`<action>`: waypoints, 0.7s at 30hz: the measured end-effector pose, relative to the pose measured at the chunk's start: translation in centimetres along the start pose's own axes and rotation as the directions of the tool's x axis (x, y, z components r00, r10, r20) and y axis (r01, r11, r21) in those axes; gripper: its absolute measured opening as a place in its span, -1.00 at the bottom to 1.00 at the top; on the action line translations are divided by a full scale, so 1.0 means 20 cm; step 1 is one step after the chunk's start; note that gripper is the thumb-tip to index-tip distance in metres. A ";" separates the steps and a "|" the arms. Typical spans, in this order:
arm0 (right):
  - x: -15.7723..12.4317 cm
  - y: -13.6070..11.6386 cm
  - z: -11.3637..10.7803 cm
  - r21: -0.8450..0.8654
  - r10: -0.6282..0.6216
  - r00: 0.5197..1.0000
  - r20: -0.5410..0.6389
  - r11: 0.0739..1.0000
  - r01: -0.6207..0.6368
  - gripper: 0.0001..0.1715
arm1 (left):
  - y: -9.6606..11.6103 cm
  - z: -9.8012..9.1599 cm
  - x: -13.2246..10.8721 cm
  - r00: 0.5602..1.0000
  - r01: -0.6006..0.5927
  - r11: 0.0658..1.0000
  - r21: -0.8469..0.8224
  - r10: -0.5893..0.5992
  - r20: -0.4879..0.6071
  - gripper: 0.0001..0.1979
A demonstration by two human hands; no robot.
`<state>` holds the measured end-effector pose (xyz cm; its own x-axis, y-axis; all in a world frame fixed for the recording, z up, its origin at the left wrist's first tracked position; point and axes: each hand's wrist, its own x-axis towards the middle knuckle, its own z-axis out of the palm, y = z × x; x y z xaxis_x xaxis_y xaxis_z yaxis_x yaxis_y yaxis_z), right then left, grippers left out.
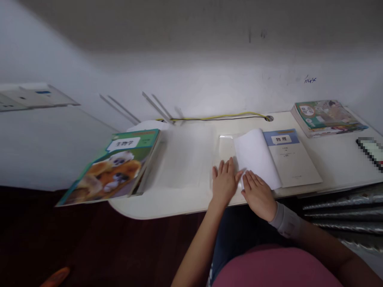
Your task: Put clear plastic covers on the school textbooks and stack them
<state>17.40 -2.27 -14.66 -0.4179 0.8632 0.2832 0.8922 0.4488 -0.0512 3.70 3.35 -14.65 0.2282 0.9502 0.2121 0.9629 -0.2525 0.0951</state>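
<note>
Nearest cam: pink top (275, 269) over blue jeans (239, 227), w/ both bare arms reaching fwd to a white desk (167, 209).

L hand (224, 185) is open, palm down, fingers slightly spread, gripping nothing. It's near the desk's front edge, w/ fingertips (223, 164) at a clear plastic sheet (191, 155); exact contact can't tell. R hand (259, 195) is also open & flat, not pinching, fingers resting on the lower part of a curled white sheet (255, 157). Grey wrist brace (286, 220) on R wrist.

White sheet lies over the L side of a physics textbook (291, 159), flat on desk just R of the hands. Can't tell if sheet is loose or part of the book.

Biology textbook (109, 167) at desk's L end, overhanging front edge. Stack of books (327, 117) in back R corner. Pixelated object (369, 153) at R edge, too blurred to tell. Yellow-black cable (218, 117) runs along back edge to a grommet (269, 118).
</note>
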 end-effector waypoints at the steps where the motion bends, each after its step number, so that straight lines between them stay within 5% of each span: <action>1: -0.01 0.00 -0.01 0.006 -0.006 1.000 0.002 1.000 0.006 -0.45 | 0.00 0.00 0.00 1.000 -0.001 1.000 -0.004 0.001 -0.001 -0.35; 11: 0.05 0.08 -0.09 -0.010 -0.032 0.992 0.126 0.999 0.033 -0.41 | 0.00 -0.01 -0.01 1.000 0.026 0.999 -0.033 -0.026 -0.010 -0.34; 21: 0.07 0.10 -0.09 0.016 -0.114 0.988 0.103 0.993 0.113 -0.48 | -0.01 -0.02 -0.02 1.000 0.004 0.999 -0.053 -0.004 0.003 -0.33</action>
<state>18.84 -0.60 -12.71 -0.5321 0.8257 0.1871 0.8365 0.5469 -0.0346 3.36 2.86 -14.42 0.2247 0.9518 0.2087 0.9549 -0.2577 0.1476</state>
